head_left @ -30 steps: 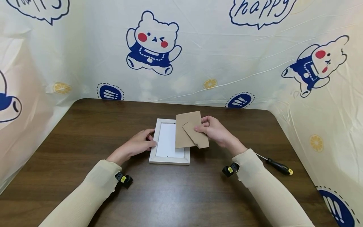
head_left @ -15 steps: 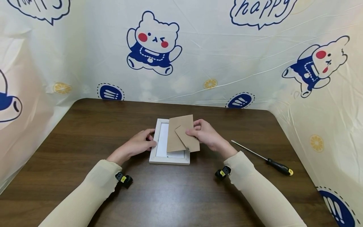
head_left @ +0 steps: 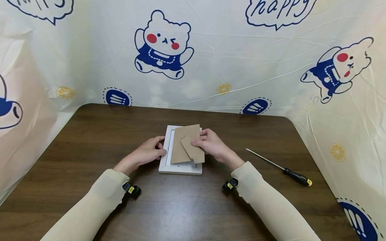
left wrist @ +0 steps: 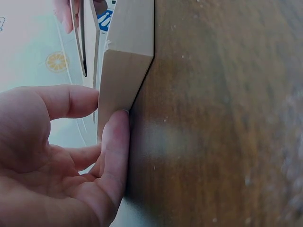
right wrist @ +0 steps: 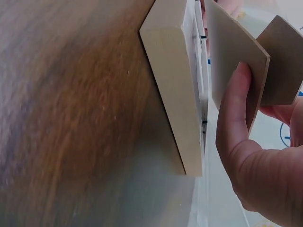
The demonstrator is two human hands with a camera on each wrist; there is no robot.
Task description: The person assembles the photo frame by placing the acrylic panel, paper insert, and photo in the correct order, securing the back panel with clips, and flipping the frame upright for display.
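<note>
- the left hand [head_left: 144, 154] rests on the tabletop [head_left: 90, 140] near its middle, thumb and fingers [left wrist: 113, 142] pressed against the left side of the white picture frame [head_left: 163, 165], bracing it; it has stayed there over the last second.
- the picture frame lies face down, well in from every tabletop edge, with a strip of white sheet [head_left: 172, 144] showing inside its left rail.
- the brown backing board [head_left: 181, 147], with its stand flap [head_left: 194, 152] swung out, was off over the frame's right side a second ago; now it hangs tilted above the opening, nearly square to it but not yet seated.
- the right hand [head_left: 212, 147] pinches the board's right edge, fingers [right wrist: 234, 118] curled round it.
- judging by this, the board is being refitted and only needs lowering into the recess.
- a screwdriver [head_left: 283, 169] lies untouched near the right tabletop edge.
</note>
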